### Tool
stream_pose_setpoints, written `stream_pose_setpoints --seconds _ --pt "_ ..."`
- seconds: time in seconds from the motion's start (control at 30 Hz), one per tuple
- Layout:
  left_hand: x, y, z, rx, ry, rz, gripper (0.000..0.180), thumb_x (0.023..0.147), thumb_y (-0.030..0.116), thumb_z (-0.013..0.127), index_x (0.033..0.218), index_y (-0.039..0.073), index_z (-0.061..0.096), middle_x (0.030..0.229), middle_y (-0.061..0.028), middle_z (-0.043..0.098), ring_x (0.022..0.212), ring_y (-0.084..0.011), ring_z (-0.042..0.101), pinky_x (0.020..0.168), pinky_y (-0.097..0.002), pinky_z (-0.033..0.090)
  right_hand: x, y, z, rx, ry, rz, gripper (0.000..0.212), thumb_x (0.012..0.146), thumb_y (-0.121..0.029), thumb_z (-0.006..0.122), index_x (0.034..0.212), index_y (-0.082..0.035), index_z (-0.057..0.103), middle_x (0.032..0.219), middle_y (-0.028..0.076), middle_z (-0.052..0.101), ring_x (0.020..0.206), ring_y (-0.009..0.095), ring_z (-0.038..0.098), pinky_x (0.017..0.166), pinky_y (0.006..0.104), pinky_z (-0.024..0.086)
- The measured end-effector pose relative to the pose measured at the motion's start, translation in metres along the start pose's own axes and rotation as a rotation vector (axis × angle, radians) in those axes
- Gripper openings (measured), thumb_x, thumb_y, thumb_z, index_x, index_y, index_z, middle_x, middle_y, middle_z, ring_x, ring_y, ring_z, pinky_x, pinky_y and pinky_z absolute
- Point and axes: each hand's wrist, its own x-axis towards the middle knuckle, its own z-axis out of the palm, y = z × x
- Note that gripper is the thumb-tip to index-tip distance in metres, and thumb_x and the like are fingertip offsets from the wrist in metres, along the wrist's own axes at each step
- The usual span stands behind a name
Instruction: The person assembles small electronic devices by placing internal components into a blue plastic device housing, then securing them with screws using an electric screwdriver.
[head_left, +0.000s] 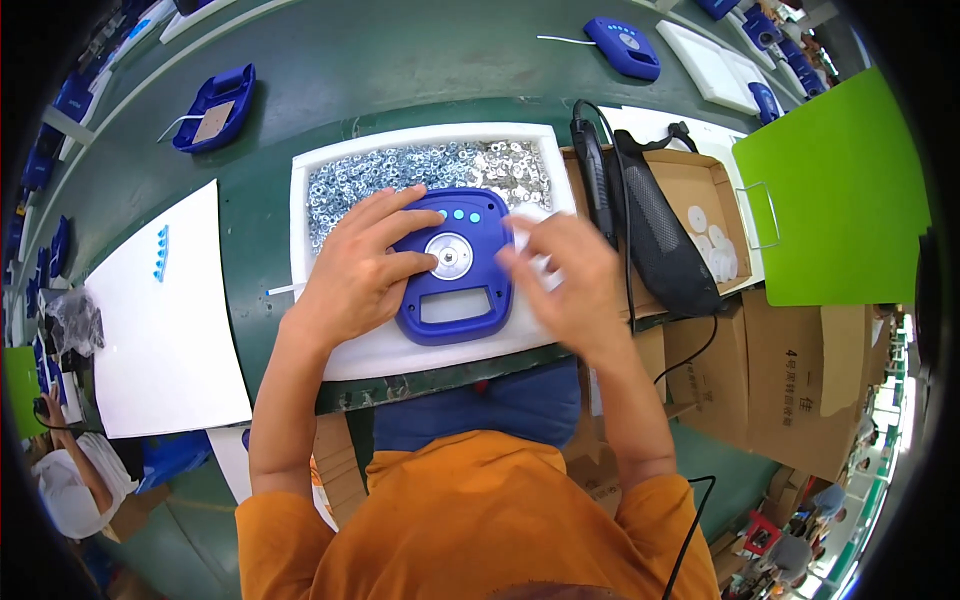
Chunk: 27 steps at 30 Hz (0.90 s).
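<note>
A blue plastic housing (413,318) lies over the white foam tray (375,360) in front of me. It has a round silver disc (450,257) with a fastener at its centre, light-blue buttons (459,215) and a rectangular cut-out. My left hand (362,262) grips the housing's left side, thumb at the disc's edge and fingers over the upper left by the buttons. Just off the housing's right edge, my right hand (570,272) is blurred by motion, its fingers bent. Whether it holds anything is unclear. Small metal nuts (390,168) and washers (515,172) fill the tray's far part.
To the right are a black-cabled electric screwdriver (597,185), a black mesh pouch (665,240) and a cardboard box (715,180) with white discs (712,250). A white sheet (170,330) lies left. Other blue housings (215,108) sit farther back, beside a green panel (835,190) at right.
</note>
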Motion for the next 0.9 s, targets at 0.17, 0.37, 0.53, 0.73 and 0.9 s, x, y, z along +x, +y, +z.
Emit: stream_pose_setpoints --seconds 0.17,0.37,0.53,0.73,0.9 --pt "0.007 0.000 0.005 0.019 0.014 0.048 0.024 0.078 -0.006 0.078 0.095 0.007 0.090 0.139 -0.0099 0.079 0.152 -0.0349 0.063 0.131 -0.0556 0.048 0.019 0.076 -0.037 -0.701 0.065 0.214 0.043 0.104 -0.038 0.081 0.131 -0.006 0.074 0.109 0.016 0.072 0.096 0.043 0.079 0.080 0.0560 0.063" --pt "0.001 -0.010 0.010 -0.015 0.057 0.064 0.026 0.079 -0.008 0.079 0.097 0.008 0.091 0.140 -0.0096 0.081 0.151 -0.0364 0.064 0.129 -0.0546 0.050 0.042 0.101 -0.036 -0.910 -0.211 0.512 0.055 0.098 -0.043 0.083 0.132 -0.001 0.073 0.108 0.027 0.082 0.101 0.048 0.081 0.089 0.0572 0.065" --pt "-0.002 -0.016 0.014 -0.026 0.064 0.055 0.027 0.080 -0.006 0.079 0.099 0.009 0.092 0.142 -0.0084 0.080 0.152 -0.0362 0.063 0.127 -0.0532 0.051 0.037 0.098 -0.061 -0.435 0.157 0.505 0.051 0.103 -0.039 0.074 0.135 0.000 0.068 0.111 0.027 0.082 0.105 0.046 0.081 0.094 0.0553 0.062" --pt "-0.007 -0.018 0.014 0.003 0.064 0.047 0.028 0.083 -0.006 0.078 0.101 0.011 0.092 0.145 -0.0057 0.078 0.153 -0.0346 0.062 0.128 -0.0518 0.049 0.047 -0.014 -0.099 0.668 0.438 0.512 0.032 0.109 -0.016 0.062 0.133 0.004 0.062 0.104 0.012 0.071 0.086 0.025 0.070 0.079 0.0376 0.061" --pt "-0.004 -0.019 0.017 -0.003 0.069 0.056 0.027 0.084 -0.005 0.077 0.100 0.011 0.091 0.144 -0.0052 0.078 0.153 -0.0338 0.062 0.129 -0.0514 0.049 0.040 -0.047 -0.068 1.022 0.364 0.498 0.022 0.109 -0.010 0.065 0.128 0.002 0.064 0.096 0.010 0.069 0.076 0.021 0.067 0.068 0.0331 0.057"
